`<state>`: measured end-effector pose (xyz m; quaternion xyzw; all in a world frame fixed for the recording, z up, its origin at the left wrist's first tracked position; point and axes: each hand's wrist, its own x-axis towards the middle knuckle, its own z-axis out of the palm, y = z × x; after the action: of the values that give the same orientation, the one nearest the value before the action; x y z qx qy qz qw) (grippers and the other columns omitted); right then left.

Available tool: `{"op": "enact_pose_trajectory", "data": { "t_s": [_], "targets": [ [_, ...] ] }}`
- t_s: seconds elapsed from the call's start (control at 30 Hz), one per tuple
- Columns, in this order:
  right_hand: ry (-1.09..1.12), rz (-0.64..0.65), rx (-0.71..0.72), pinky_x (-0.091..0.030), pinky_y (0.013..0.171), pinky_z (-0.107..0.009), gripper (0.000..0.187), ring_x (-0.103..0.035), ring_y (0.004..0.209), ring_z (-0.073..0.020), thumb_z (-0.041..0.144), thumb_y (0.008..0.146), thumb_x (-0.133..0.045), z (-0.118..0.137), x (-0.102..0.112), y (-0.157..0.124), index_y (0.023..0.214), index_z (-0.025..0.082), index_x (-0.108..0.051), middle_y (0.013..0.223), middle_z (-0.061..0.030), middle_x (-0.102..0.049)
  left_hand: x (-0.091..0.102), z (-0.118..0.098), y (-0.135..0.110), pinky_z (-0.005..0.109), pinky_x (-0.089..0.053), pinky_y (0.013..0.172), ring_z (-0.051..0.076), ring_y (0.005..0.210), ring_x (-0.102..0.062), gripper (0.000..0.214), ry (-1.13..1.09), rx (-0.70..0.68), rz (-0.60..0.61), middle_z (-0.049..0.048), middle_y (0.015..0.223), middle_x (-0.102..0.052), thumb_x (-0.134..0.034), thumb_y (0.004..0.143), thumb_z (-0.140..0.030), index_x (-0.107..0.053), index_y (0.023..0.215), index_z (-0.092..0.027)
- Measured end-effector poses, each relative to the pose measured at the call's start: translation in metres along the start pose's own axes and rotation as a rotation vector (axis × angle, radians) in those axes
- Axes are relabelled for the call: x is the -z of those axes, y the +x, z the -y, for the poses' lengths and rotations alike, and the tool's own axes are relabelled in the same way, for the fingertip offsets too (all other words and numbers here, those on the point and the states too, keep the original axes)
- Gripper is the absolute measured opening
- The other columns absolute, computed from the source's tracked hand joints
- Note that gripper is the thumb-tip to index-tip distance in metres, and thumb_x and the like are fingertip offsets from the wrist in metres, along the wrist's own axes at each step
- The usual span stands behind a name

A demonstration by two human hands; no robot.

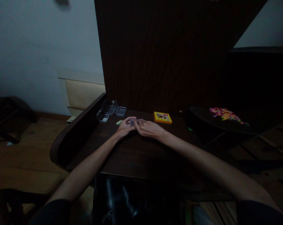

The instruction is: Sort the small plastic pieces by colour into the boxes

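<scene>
Brown wooden desk (136,156), pale wall (38,47)

The held box (132,122) looks like smooth plastic, the desk (132,154) like low-sheen wood.

On the dark wooden desk (132,156), small pale beads (119,122) lie between me and clear rectangular plastic boxes (121,111), left of a yellow rectangular box (162,117).

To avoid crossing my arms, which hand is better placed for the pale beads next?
Probably your left hand, though it holds the clear container: it's close beside the pale beads; the right hand is farther off.
</scene>
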<state>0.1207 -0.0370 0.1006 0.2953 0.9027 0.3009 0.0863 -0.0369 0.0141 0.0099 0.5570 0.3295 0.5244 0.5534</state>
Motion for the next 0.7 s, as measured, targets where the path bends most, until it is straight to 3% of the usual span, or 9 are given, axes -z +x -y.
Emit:
{"op": "enact_pose_trajectory", "data": {
  "t_s": [0.2,0.37,0.7],
  "targets": [
    [-0.010,-0.013,0.034,-0.057,0.067,-0.038,0.046,-0.069,0.092,-0.0281,0.007,0.095,-0.023,0.0030,0.0032,-0.0032,0.140,0.004,-0.033,0.124,-0.0279,-0.057,-0.0012,-0.0016,-0.0015,0.035,-0.051,0.088,0.024,0.096,-0.067,0.058,0.026,-0.061,0.019,0.0121,0.103,-0.071,-0.085,0.051,-0.022,-0.064,0.103,-0.012],
    [-0.014,-0.005,0.059,-0.058,0.065,-0.039,0.049,-0.070,0.087,-0.0265,0.005,0.095,-0.025,0.0059,0.0057,-0.0034,0.143,0.011,-0.032,0.130,-0.0264,-0.053,-0.0032,0.0000,-0.0021,0.036,-0.050,0.091,0.023,0.093,-0.068,0.058,-0.003,-0.029,0.041,0.0130,0.103,-0.071,-0.084,0.051,-0.019,-0.063,0.104,-0.011],
    [-0.018,-0.004,0.050,-0.059,0.066,-0.040,0.046,-0.069,0.087,-0.0269,0.003,0.094,-0.023,0.0084,0.0098,0.0028,0.136,0.006,-0.039,0.130,-0.0282,-0.053,-0.0039,-0.0031,-0.0017,0.035,-0.051,0.090,0.024,0.096,-0.068,0.052,0.063,-0.045,-0.014,0.0143,0.104,-0.072,-0.081,0.055,-0.028,-0.064,0.102,-0.010]
  ]
}}
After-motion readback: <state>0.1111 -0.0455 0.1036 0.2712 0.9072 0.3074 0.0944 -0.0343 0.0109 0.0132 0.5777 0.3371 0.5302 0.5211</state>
